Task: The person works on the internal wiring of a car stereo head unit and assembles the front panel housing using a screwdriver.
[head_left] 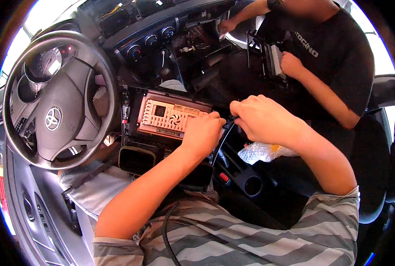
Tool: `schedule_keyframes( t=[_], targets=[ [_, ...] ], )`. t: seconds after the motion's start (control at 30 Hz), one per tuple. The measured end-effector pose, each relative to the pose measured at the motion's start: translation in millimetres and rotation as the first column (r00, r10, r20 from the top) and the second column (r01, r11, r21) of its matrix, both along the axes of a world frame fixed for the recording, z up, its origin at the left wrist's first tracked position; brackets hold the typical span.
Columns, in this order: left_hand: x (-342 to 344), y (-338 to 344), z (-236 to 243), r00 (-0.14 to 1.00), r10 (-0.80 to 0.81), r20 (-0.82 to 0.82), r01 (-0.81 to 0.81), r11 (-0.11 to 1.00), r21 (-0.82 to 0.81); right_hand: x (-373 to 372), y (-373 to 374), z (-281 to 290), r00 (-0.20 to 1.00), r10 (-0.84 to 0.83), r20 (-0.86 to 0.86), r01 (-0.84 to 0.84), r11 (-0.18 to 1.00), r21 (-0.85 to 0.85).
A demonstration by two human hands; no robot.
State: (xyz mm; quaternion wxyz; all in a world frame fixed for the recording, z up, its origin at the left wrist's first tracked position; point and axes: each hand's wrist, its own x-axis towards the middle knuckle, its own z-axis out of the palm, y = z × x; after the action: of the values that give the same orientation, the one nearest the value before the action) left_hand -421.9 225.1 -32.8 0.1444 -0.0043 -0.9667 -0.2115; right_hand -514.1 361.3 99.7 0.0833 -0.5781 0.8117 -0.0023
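A car stereo unit (162, 113), its vented metal back turned up, lies in a black frame (131, 128) over my lap. My left hand (202, 133) rests at its right end, the fingers curled together by the frame's edge. What those fingertips pinch is too small to make out. Just to the right, my right hand (264, 117) is closed, thumb against fingers, and whatever it grips is hidden. A thin dark cable or strip (224, 141) with a bright edge curves down from between the two hands.
The steering wheel (58, 99) stands at the left. Beyond the unit are climate knobs (151, 41) and an open dashboard cavity. Bubble wrap (261, 153) lies by the console cup holder (252, 185). At the right another person (317, 57) holds a black part with metal fins (276, 61).
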Motion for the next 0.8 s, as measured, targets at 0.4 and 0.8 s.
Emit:
schedule_keyframes(
  t=[0.4,0.8],
  targets=[
    [-3.1,0.2,-12.1,1.0,-0.025,0.001,0.025,0.996,-0.081,-7.6,6.6,-18.2,0.981,0.177,-0.078,-0.154,0.959,0.239],
    [-7.1,1.9,-16.2,0.999,0.0,0.05,0.004,0.996,-0.09,-19.8,7.6,-24.6,0.999,0.028,0.042,-0.037,0.97,0.239]
  ],
)
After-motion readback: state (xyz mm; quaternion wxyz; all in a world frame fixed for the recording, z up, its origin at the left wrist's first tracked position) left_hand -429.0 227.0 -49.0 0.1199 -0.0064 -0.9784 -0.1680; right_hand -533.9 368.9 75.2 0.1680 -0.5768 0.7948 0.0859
